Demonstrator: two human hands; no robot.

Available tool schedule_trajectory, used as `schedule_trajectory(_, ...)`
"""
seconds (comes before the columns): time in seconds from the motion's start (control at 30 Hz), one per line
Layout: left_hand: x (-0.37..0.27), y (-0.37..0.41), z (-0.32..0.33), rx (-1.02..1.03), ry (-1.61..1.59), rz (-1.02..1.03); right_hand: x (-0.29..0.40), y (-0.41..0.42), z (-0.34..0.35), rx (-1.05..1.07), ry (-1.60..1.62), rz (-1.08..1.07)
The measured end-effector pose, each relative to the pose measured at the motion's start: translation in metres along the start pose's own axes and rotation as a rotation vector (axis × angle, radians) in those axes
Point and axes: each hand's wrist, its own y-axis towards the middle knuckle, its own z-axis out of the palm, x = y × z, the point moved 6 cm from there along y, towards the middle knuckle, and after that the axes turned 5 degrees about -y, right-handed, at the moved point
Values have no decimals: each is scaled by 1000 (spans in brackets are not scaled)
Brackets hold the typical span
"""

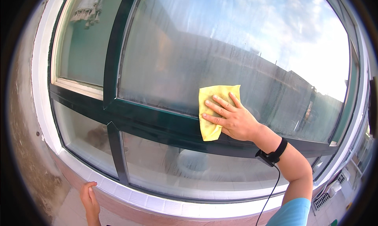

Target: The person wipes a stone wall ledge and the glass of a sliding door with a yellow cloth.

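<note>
Spread flat, my right hand [233, 118] presses a yellow cloth [206, 93] against the lower part of a large window pane [177, 66]. The cloth's lower end hangs over the dark green window frame [153, 116]. The glass looks streaked and hazy, and it reflects sky and rooftops. On my right wrist is a black strap with a small device [267, 158] and a cable. Low on the left, my left hand [90, 196] is raised beside the white sill, its fingers bent and close together; nothing shows in it, though the palm side is partly hidden.
A white tiled sill [135, 198] curves below the lower panes [153, 158]. At the left stands a stained wall [26, 107]. A tasselled curtain [88, 10] hangs behind the upper left pane. White slotted objects [322, 201] lie on the ground at the lower right.
</note>
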Motion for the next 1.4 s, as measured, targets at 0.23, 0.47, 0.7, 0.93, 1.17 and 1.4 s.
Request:
schedule_trajectory(0.23, 35, -11, -44, -36, 13, -84, -107, 34, -49, -194, -267, 389)
schedule_trajectory(0.47, 45, -24, -81, -81, 2, -165, -273, 63, -88, -537, -182, 843)
schedule_trajectory(0.7, 47, -18, -94, 20, 76, -157, -181, 57, -59, -482, -272, 628)
schedule_trajectory(0.93, 69, -18, -64, 66, -55, -185, -18, -20, -6, 105, -148, 345)
schedule_trajectory(1.17, 31, -9, -15, 136, -75, -126, -25, -51, -5, 147, -138, 272)
schedule_trajectory(1.4, -1, -25, 14, 55, -77, -107, -158, -27, -51, -196, -239, 486)
